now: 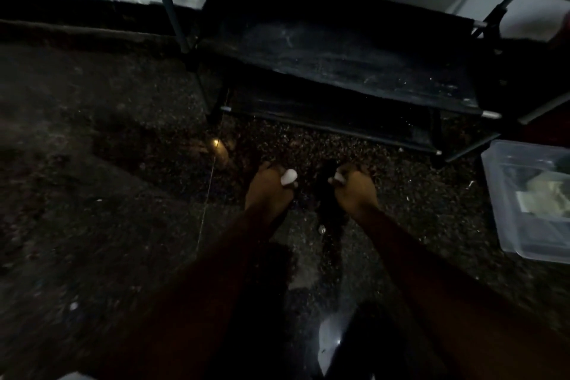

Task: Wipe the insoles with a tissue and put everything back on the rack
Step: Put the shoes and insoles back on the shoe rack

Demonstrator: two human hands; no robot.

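L hand point(269, 190) pinches tissue wad point(289, 177); R hand point(354, 191) curls fingers on dark insole point(327, 194), prob light, floppy: grip mid-edge.

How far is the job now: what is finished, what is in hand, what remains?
Finished: nothing I can confirm. In hand: the left hand pinches a tissue wad; the right hand pinches a white piece beside a dark object, perhaps an insole. Remaining: returning things to the rack; no shoes show there.
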